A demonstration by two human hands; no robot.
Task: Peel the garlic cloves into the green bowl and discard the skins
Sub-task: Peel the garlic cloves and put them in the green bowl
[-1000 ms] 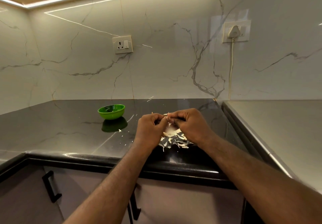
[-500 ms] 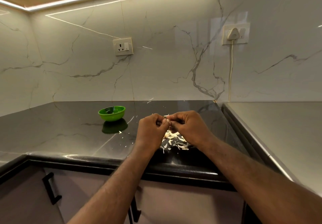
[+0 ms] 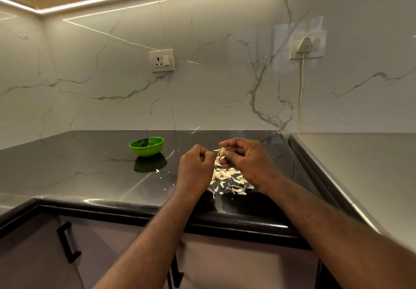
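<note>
Clove (image 3: 222,151) pinched in my right hand (image 3: 245,162); left hand (image 3: 195,168) curled beside it, can't tell what it holds. Skins (image 3: 227,176) piled beneath on counter (image 3: 90,171); bowl (image 3: 147,152) well left.

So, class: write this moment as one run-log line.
step: peeling | right hand: pinches garlic clove | left hand: fingers curled, contents unseen | skins: heaped on counter under hands | green bowl: left of hands
</note>
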